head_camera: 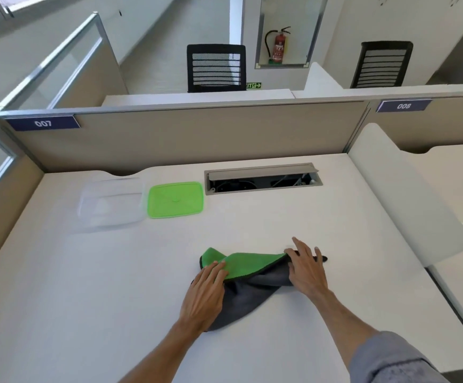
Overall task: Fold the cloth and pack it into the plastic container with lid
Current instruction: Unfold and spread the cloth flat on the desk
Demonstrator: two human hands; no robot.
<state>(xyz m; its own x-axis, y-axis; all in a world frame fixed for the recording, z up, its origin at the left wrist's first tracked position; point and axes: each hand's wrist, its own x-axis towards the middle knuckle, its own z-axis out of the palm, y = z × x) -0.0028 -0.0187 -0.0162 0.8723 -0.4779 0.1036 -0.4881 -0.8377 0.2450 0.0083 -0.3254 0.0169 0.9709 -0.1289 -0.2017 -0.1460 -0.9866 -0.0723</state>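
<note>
Head view: two hands flatten a green-and-grey cloth (245, 265).
Left hand (205, 295) and right hand (306, 270) press it, fingers straight; it lies nearer the camera than the lid (175, 199), the container (85, 210) left of the lid.

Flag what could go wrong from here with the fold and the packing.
1. The cloth lies twisted under the left hand and right hand, its green layer askew over the grey. Pressed flat like this, the fold may come out lumpy and bulge over the shallow clear container.
2. The green lid lies close beside the open cable hatch; a careless grab might nudge it in.
</note>
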